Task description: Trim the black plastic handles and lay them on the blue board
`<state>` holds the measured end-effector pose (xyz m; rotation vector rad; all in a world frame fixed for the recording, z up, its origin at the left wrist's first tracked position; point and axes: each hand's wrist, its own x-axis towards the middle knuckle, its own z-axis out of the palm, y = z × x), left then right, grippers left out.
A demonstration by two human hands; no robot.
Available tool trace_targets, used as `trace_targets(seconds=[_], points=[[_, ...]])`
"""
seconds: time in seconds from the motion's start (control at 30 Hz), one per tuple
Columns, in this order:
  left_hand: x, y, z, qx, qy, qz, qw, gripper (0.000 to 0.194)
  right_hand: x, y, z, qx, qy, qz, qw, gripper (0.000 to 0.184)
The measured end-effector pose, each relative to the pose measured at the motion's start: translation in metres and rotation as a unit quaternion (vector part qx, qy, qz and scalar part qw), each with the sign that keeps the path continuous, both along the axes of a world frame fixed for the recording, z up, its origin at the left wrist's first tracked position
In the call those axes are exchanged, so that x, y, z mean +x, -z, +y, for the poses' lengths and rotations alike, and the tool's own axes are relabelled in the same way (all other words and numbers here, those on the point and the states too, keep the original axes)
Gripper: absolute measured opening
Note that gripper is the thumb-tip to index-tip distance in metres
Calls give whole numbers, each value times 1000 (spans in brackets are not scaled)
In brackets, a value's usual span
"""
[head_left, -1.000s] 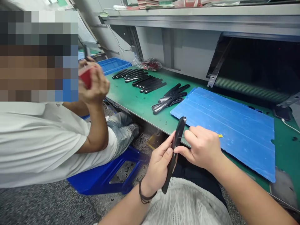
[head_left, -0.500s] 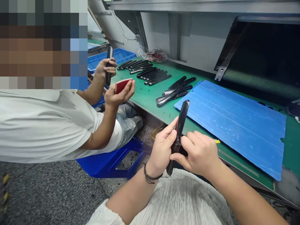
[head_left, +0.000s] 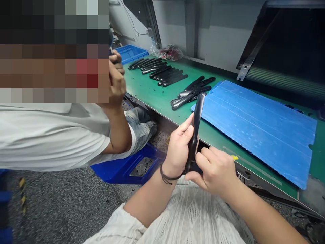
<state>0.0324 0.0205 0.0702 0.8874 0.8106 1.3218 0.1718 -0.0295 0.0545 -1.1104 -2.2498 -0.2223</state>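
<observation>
My left hand [head_left: 179, 149] is wrapped round a long, glossy black plastic piece [head_left: 197, 118], shaped like a hair straightener shell, with its thumb pressed along the near side. The piece stands tilted upright above my lap. At its lower end my right hand [head_left: 215, 167] is closed, thumb against curled fingers. Something dark shows between that thumb and forefinger, too hidden to name. Beyond my hands, several similar black pieces [head_left: 191, 93] lie crossed in a loose pile on the green table [head_left: 165, 101].
To the right lies a blue corrugated sheet [head_left: 261, 132]. Rows of black pieces [head_left: 170, 76] spread further left, near a clear plastic bag [head_left: 167, 53] and a blue crate [head_left: 130, 53]. A co-worker's arm [head_left: 118, 125] is at my left, above a blue plastic stool [head_left: 132, 166].
My right hand has slid down toward the lower end of the black piece. The co-worker's hands have risen closer to their head. The view has shifted slightly.
</observation>
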Motion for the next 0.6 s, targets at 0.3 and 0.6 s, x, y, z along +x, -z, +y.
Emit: trace_targets(seconds=[0.3,0.6], points=[[7,-5,5,-84,-25,-87,992,61,-1,6,-8,-17,5,-22,1000,54],[4,5,11,-115,-81,-112,984,47,-7,29,-5,68,16,-46,996,47]])
